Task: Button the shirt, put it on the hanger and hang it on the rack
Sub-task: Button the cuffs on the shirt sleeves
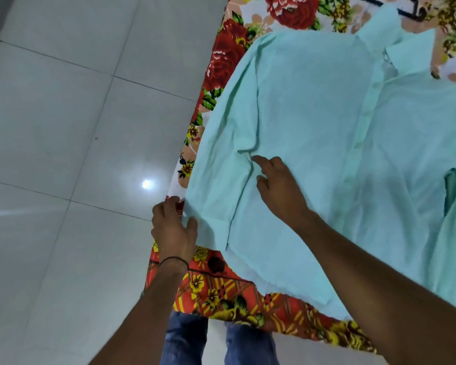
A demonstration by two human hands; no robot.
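The mint shirt (313, 106) lies front up on the floral bed (221, 293), one sleeve cut off by the frame and a black hanger (416, 14) half hidden beyond its collar. The left hand (173, 227) pinches the cuff (213, 230) at the bed's edge, with bare floor (63, 127) beside it. The right hand (279, 185) rests on the shirt, fingers spread.

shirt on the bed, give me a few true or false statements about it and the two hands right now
1. The shirt lies spread on the floral sheet. True.
2. The left hand holds the shirt at the cuff. True.
3. The right hand grips a hanger. False: it rests on the shirt's front with straight fingers and holds nothing.
4. The floor is carpeted. False: it is pale glossy tile.
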